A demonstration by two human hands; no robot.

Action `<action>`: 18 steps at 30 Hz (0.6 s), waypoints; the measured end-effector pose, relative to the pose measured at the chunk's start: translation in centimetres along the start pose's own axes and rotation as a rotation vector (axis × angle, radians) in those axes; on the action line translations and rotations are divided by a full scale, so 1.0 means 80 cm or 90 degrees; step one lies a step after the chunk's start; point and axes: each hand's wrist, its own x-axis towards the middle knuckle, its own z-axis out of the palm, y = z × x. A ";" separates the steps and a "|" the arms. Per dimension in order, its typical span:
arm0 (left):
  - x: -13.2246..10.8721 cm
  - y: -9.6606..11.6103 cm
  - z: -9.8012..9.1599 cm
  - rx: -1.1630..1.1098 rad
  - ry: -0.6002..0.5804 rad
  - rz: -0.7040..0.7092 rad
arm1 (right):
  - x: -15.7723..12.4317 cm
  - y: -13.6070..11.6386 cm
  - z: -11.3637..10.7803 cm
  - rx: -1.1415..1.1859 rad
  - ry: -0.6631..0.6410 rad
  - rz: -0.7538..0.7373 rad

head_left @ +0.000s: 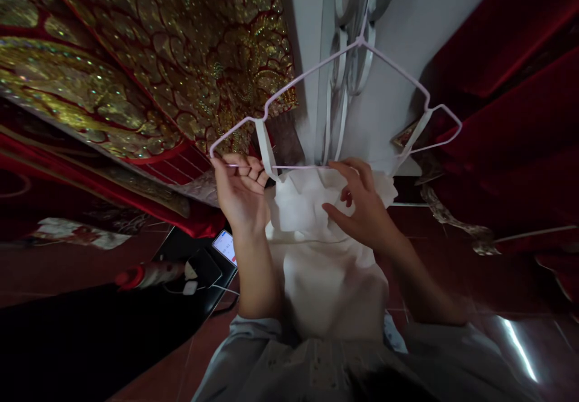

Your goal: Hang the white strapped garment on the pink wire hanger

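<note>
A pale pink clothes hanger (pixel 312 76) hangs in front of me, and a white garment (pixel 335 299) is suspended from it by two white straps (pixel 265 145). The straps sit in the hanger's notches, one on each side. My left hand (pixel 242 194) is closed at the hanger's lower left corner, with its fingers curled at the bottom bar. My right hand (pixel 364 209) is in front of the garment's top edge. Its thumb and forefinger are apart, and the fingertips are at or close to the bottom bar; whether they touch cannot be made out.
Red garments with gold sequins (pixel 217 46) hang at the left, and dark red cloth (pixel 506 136) hangs at the right. Behind the hanger is a pale panel with curved metalwork (pixel 341 76). A lit phone (pixel 225 247) and a white cable lie on a black surface at lower left.
</note>
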 end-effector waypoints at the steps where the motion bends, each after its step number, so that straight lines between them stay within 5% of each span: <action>1: -0.004 -0.003 -0.002 0.010 -0.003 0.002 | -0.002 0.002 0.005 0.010 -0.002 0.022; 5: -0.034 -0.003 -0.007 0.162 -0.085 -0.036 | -0.004 0.014 0.020 0.054 0.101 0.035; 9: -0.062 0.026 0.003 0.326 -0.156 -0.057 | -0.001 0.014 0.034 0.089 0.141 0.030; 14: -0.046 0.065 0.026 0.083 -0.140 -0.019 | 0.004 0.014 0.036 0.101 0.131 0.025; 18: -0.012 0.065 0.014 0.000 -0.011 0.089 | 0.002 0.019 0.026 0.092 0.123 0.020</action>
